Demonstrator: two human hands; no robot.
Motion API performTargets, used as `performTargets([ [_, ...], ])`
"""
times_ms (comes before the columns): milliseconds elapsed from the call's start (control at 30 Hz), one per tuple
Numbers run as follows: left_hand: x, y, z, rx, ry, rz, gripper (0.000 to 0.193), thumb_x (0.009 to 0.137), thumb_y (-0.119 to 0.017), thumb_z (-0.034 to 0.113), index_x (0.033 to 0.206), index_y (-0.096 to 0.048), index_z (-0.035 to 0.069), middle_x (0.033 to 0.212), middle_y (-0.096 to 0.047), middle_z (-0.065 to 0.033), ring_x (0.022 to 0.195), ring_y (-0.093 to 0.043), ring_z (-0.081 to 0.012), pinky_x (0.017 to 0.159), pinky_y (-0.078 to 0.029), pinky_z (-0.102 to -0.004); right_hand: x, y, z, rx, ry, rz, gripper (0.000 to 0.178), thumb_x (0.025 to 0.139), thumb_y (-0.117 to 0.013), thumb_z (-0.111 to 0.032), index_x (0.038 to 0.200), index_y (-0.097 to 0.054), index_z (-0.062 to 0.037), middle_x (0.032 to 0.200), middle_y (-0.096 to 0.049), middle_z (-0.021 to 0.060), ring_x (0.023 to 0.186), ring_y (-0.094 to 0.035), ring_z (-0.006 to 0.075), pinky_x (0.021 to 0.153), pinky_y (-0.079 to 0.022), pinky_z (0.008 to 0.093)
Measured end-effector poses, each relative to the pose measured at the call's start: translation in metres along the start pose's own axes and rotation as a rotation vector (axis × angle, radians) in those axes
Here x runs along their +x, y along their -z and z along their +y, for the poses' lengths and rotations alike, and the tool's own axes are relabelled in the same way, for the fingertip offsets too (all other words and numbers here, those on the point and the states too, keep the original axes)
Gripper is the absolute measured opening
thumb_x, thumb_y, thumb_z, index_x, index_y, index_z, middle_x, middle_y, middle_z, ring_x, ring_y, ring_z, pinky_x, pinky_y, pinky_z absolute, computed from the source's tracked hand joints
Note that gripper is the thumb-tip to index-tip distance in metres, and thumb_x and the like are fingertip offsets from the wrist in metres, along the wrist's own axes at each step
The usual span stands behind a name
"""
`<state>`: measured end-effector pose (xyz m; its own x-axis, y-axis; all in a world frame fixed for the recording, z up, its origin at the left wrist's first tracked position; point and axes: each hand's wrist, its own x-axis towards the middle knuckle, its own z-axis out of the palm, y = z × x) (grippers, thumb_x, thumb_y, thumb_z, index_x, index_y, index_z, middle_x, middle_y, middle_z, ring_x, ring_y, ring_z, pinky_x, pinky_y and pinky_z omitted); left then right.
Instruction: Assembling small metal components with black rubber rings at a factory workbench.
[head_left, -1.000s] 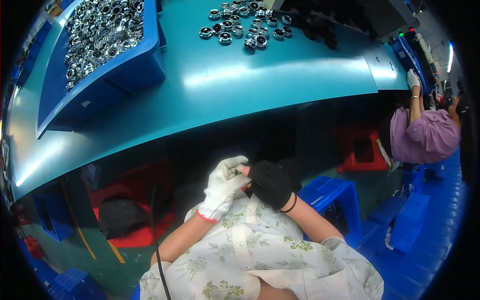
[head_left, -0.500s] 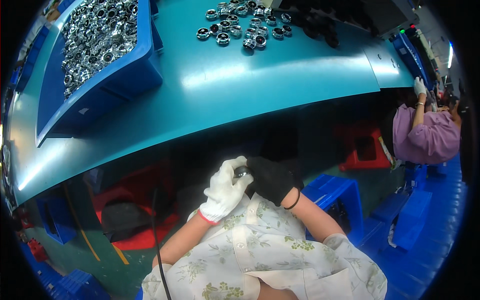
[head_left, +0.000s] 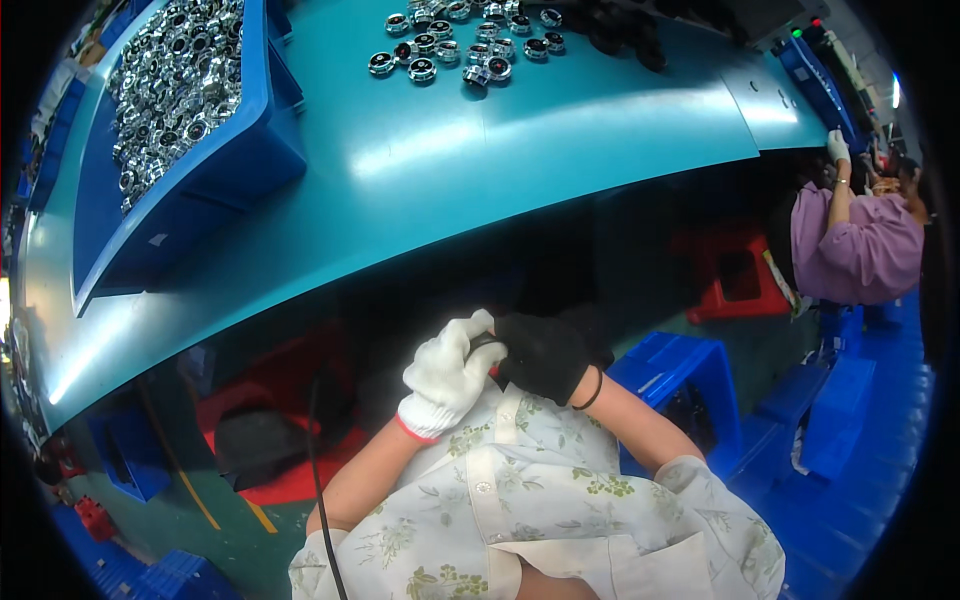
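Observation:
My left hand (head_left: 445, 375), in a white knit glove with a red cuff edge, is closed with thumb and fingers around a small round dark part (head_left: 483, 342). My right hand (head_left: 545, 358), in a black glove, presses against the part from the other side, its fingers curled in. Between them the gloves cover most of it, and a tiny red spot shows beneath the white thumb. Both hands are together in front of my shirt, below the table edge. Several similar chrome-rimmed round parts (head_left: 422, 69) lie on the teal table (head_left: 420, 150).
A blue bin (head_left: 200, 195) heaped with chrome parts stands at the table's left. Dark pieces (head_left: 625, 35) lie at the far right. Below are a red stool (head_left: 738, 280) and a blue stool (head_left: 685, 355). A co-worker in a purple top (head_left: 855, 245) is at the right.
The view has shifted slightly, so the table things sit a little higher and further left. My hands stay together; the part's shiny rim, visible before, is now mostly covered by the gloves.

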<state>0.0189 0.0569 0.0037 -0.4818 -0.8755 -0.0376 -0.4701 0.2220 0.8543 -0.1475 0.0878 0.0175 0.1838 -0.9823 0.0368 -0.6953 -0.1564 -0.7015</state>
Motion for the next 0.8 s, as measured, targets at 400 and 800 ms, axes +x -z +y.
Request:
performTargets([
  [400,0.023,0.028,0.025,-0.623,0.514,-0.334,0.039,0.089,-0.056,0.003,0.124,-0.046,-0.009,0.106,-0.062,-0.0133,0.086,-0.065,-0.015,0.08,-0.054,-0.0272,-0.011,0.004,0.014,0.27,-0.134,-0.158,0.047,0.083,-0.066,-0.025,0.125,-0.051,-0.0098,0.097,-0.065,0.0158,0.081,-0.065,0.0299,0.072,-0.051,0.0393],
  [800,0.009,0.004,0.013,-0.649,0.508,-0.146,0.036,0.083,-0.063,0.004,0.115,-0.055,-0.007,0.088,-0.063,-0.0063,0.077,-0.059,-0.0097,0.07,-0.049,-0.0234,-0.008,-0.006,0.004,-0.108,-0.005,0.053,0.046,0.076,-0.07,-0.025,0.117,-0.056,-0.0091,0.086,-0.066,0.0086,0.076,-0.067,0.0254,0.062,-0.052,0.0372],
])
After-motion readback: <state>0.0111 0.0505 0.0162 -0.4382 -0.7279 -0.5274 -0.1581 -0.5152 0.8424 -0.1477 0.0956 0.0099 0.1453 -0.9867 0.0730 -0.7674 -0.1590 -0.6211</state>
